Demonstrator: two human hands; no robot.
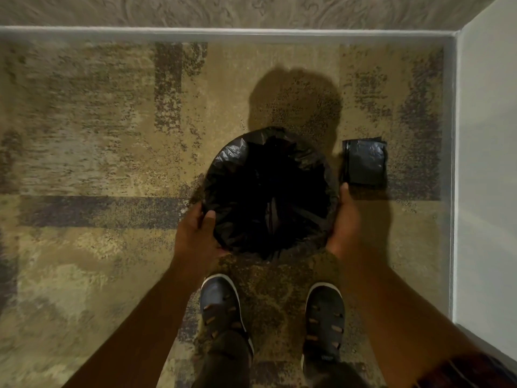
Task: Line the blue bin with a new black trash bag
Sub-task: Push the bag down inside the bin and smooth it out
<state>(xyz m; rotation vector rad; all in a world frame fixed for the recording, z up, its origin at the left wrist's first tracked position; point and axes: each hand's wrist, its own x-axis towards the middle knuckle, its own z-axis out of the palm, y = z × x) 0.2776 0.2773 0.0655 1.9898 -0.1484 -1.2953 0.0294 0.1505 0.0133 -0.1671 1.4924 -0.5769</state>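
I look straight down into a round bin standing on the carpet. A black trash bag (232, 152) covers its rim and hangs inside, so none of the bin's blue shows. My left hand (195, 231) grips the bag-covered rim at the near left, thumb over the edge. My right hand (345, 217) presses flat against the rim's right side, fingers pointing away from me. The bag's inside is dark and its bottom cannot be made out.
A folded black trash bag (365, 162) lies on the carpet just right of the bin. A baseboard (223, 33) runs along the far wall and a white wall (486, 163) stands at the right. My two shoes (221, 306) are just behind the bin.
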